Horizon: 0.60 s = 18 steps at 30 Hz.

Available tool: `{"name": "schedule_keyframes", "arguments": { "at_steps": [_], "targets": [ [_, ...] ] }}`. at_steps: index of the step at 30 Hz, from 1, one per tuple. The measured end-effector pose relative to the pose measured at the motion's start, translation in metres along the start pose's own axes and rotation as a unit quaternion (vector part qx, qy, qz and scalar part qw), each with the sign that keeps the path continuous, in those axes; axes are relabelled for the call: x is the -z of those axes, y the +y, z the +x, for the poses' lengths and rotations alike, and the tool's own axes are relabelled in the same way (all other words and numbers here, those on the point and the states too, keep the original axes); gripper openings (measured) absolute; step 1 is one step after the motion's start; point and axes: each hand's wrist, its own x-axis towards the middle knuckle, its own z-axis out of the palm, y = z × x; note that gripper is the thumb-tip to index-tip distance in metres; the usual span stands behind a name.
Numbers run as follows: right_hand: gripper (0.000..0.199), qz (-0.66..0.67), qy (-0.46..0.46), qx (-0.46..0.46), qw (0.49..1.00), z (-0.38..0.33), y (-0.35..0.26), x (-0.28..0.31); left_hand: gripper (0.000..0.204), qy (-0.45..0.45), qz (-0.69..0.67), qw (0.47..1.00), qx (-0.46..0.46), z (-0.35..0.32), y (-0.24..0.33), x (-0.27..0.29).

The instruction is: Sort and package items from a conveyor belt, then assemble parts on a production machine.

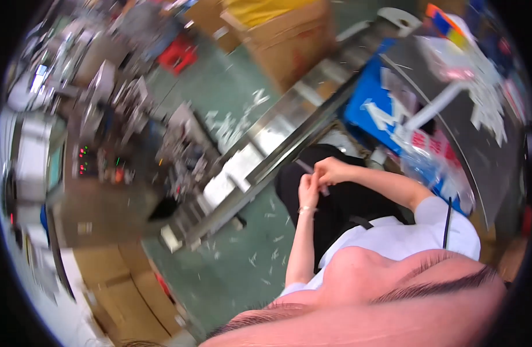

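My two hands meet over my lap, above black trousers. My left hand has a thin bracelet at the wrist, and its fingers are curled against my right hand. Both pinch a small thin grey strip that sticks out to the upper left. The picture is blurred, so I cannot tell what kind of strip it is. My white short sleeves show below the arms.
A long metal conveyor rail runs diagonally just left of my hands. A blue crate and a grey table with white pieces are on the right. Cardboard boxes stand at the back, with a machine on the left. White scraps litter the green floor.
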Motion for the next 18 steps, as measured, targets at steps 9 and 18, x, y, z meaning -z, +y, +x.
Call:
{"name": "schedule_keyframes", "arguments": {
  "at_steps": [9,18],
  "targets": [
    [0.012,0.073,-0.098,-0.067,0.99,0.019,-0.004,0.001,0.024,0.113,0.064,0.991,-0.031,-0.009,-0.022,0.005],
    [0.012,-0.072,0.177,-0.01,0.982,0.024,0.027,-0.002,0.024,0.26,0.228,0.935,-0.073,-0.006,-0.057,0.005]
  ]
}}
